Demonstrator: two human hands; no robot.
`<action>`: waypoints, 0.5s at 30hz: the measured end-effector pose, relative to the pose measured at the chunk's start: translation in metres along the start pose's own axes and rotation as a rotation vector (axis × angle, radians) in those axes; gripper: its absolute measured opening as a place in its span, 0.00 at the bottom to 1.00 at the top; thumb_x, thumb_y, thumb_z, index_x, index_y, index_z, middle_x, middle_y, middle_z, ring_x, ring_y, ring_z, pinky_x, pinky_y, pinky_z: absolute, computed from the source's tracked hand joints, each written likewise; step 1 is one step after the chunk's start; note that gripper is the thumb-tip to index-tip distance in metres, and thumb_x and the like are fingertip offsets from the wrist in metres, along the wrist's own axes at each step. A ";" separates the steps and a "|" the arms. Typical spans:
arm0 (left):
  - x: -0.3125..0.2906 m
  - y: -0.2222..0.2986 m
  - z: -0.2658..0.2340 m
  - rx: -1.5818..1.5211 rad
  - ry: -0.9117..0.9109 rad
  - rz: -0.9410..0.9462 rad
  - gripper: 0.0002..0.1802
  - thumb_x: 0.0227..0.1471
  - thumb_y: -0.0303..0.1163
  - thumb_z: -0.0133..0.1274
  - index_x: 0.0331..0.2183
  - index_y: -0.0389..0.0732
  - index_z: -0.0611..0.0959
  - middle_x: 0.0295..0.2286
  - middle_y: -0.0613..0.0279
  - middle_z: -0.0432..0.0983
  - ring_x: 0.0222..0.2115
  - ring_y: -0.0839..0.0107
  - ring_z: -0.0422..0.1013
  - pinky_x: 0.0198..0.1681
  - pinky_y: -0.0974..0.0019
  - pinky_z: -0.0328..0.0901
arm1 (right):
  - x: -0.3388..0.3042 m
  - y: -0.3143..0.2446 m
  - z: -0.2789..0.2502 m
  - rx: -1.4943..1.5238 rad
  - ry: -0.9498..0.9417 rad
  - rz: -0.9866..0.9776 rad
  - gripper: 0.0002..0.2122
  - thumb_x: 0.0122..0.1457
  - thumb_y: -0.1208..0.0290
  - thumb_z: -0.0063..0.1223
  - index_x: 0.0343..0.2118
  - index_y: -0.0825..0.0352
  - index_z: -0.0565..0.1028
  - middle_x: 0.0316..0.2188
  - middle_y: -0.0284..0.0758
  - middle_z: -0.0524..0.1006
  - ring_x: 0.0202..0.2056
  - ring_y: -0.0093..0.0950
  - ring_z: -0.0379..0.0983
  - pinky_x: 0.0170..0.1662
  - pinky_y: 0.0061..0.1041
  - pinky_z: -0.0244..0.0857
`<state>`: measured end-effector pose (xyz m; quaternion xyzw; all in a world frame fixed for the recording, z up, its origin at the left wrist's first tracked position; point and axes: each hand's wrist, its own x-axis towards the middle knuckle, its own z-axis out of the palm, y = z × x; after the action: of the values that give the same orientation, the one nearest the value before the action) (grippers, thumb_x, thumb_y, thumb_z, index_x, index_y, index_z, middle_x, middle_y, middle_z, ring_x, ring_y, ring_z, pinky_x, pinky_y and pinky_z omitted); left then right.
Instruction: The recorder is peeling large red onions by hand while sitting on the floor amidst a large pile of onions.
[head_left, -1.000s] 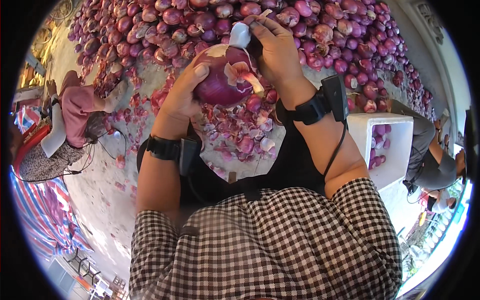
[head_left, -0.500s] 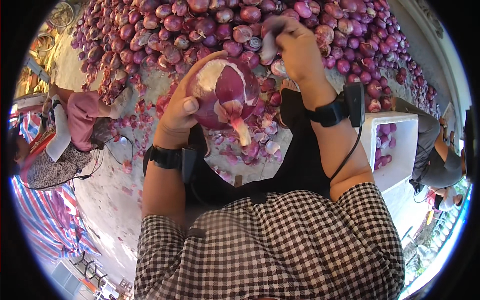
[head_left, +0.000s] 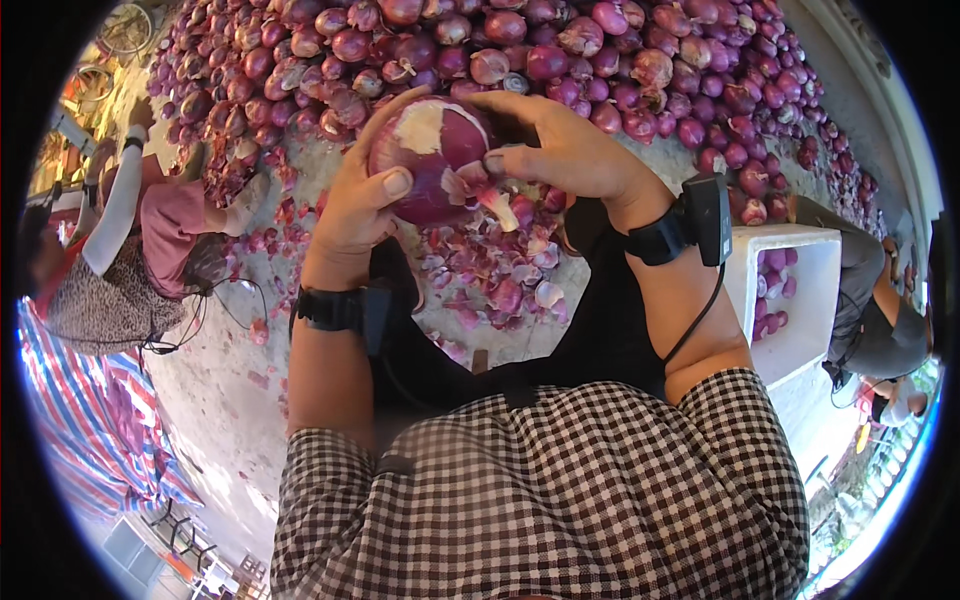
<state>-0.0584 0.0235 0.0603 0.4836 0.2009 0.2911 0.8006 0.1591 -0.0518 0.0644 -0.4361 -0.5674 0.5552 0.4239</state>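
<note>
Between my two hands is a large red onion (head_left: 425, 185), its pale root or stem stub pointing down toward me. A whitish patch shows on its upper face, and loose purple skin hangs around the stub. My left hand (head_left: 365, 190) wraps its left side, thumb pressed on the front. From the right, my right hand (head_left: 570, 150) curls over the onion, its thumb at the skin beside the stub; its other fingertips are partly hidden behind the onion. Peeled skins (head_left: 505, 285) litter the ground below, between my knees.
A big heap of red onions (head_left: 580, 40) spreads ahead. At my right stands a white box (head_left: 790, 237) with peeled onions (head_left: 772, 290) inside. One person (head_left: 175, 215) sits at the left, another (head_left: 875, 300) at the right. Striped sheeting (head_left: 90, 420) lies at the lower left.
My right hand has come from the heap, where it held a strip of skin, back down onto the onion. That strip is gone from its fingers. The person at left has lifted an arm.
</note>
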 end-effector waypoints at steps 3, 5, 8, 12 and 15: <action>0.002 -0.004 -0.008 -0.017 -0.028 -0.017 0.47 0.35 0.40 0.66 0.56 0.35 0.64 0.48 0.55 0.68 0.49 0.65 0.67 0.56 0.61 0.58 | 0.001 0.000 0.003 -0.060 0.017 -0.003 0.29 0.52 0.65 0.55 0.56 0.72 0.62 0.45 0.40 0.74 0.46 0.25 0.70 0.50 0.25 0.63; 0.003 -0.008 -0.009 -0.064 -0.017 -0.039 0.45 0.36 0.37 0.66 0.56 0.36 0.65 0.48 0.56 0.69 0.49 0.67 0.67 0.56 0.63 0.59 | -0.002 -0.004 0.002 -0.064 0.021 0.099 0.28 0.53 0.66 0.52 0.56 0.72 0.62 0.45 0.40 0.74 0.46 0.25 0.70 0.51 0.25 0.63; 0.004 -0.006 -0.006 -0.024 0.001 -0.085 0.50 0.35 0.42 0.67 0.57 0.35 0.61 0.49 0.52 0.67 0.49 0.62 0.67 0.55 0.59 0.61 | -0.006 -0.015 -0.001 -0.069 0.013 0.263 0.28 0.54 0.66 0.50 0.57 0.72 0.61 0.47 0.40 0.73 0.48 0.26 0.68 0.52 0.26 0.61; 0.000 -0.007 -0.008 -0.033 -0.003 -0.090 0.49 0.37 0.42 0.67 0.57 0.37 0.61 0.49 0.54 0.67 0.50 0.64 0.66 0.55 0.59 0.61 | -0.003 0.003 0.000 0.024 -0.013 0.102 0.28 0.55 0.63 0.47 0.58 0.71 0.61 0.48 0.41 0.71 0.49 0.27 0.67 0.54 0.27 0.58; -0.001 -0.009 -0.009 -0.063 0.010 -0.114 0.48 0.37 0.41 0.66 0.57 0.37 0.62 0.50 0.55 0.66 0.50 0.65 0.66 0.55 0.60 0.60 | -0.002 0.012 0.000 0.014 -0.006 0.098 0.28 0.55 0.62 0.47 0.58 0.71 0.61 0.49 0.41 0.71 0.50 0.28 0.66 0.54 0.27 0.58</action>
<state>-0.0619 0.0253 0.0485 0.4445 0.2230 0.2534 0.8298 0.1601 -0.0536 0.0522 -0.4588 -0.5427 0.5804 0.3977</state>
